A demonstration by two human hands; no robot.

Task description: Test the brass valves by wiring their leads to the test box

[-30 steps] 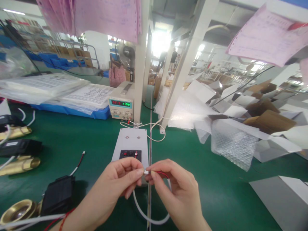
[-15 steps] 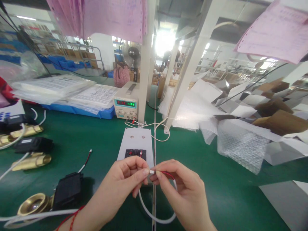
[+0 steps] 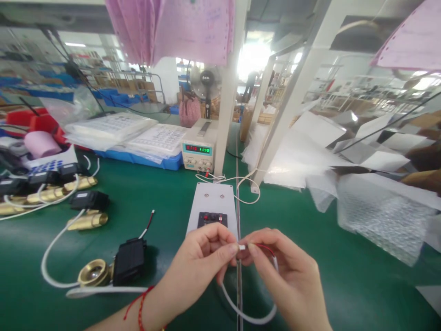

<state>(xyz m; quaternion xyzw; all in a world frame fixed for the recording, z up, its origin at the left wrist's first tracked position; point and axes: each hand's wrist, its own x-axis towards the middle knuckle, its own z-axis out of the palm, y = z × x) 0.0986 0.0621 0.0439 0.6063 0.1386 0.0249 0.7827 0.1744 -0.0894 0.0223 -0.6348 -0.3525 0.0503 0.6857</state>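
Observation:
My left hand [image 3: 210, 257] is closed in a pinch on a small white connector [image 3: 242, 247]. Just behind that connector, my right hand [image 3: 285, 271] pinches the thin red wire [image 3: 263, 247] running from it. The wire comes out of a white cable [image 3: 255, 320] that loops down below both hands. Beyond the fingers lies a grey test box [image 3: 213, 197] with a black terminal block [image 3: 212, 219], partly covered by my left hand. To the left sits a brass valve [image 3: 93, 272] with a black actuator [image 3: 129, 262], its short lead ending in another white plug.
A power supply [image 3: 199, 148] with lit digits stands behind the box. Several brass valves with black actuators [image 3: 88, 201] lie at left, near a blue tray [image 3: 144, 159] of bagged sheets. Bubble wrap [image 3: 382, 211] covers the right side, beside a white post [image 3: 280, 96].
The view has swung left, so the scene sits further right and more valves show. Both hands keep the same pinch on the connector and wire. The supply's red digits read differently.

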